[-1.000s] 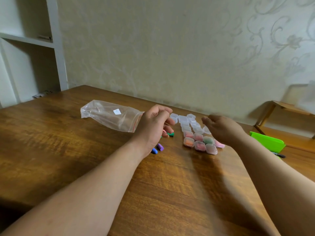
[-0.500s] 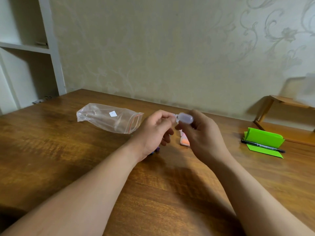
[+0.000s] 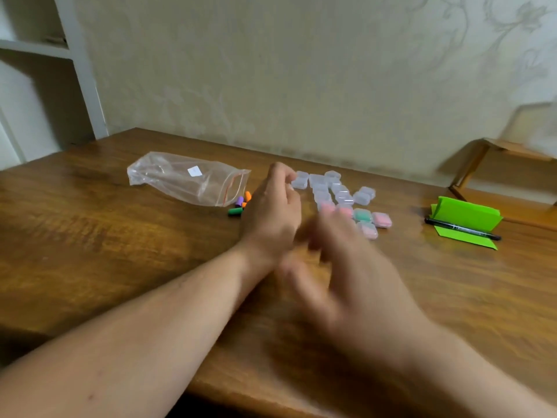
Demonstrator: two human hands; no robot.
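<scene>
I've set the raised clear box (image 3: pixel 301 180) down on the table (image 3: pixel 90 236), far left of the other boxes (image 3: pixel 342 195), left hand (image 3: pixel 271 215) still pinching it, right hand (image 3: pixel 346 267) pulling back empty, fingers loose.

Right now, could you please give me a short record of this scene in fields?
Left hand: curled fingers at a clear box; grip unclear
Right hand: blurred, over the table
Small boxes: clustered, nearest ones hold pink and green
Zip bag: lying left, coloured pieces at its mouth
Pen: on green paper
</scene>
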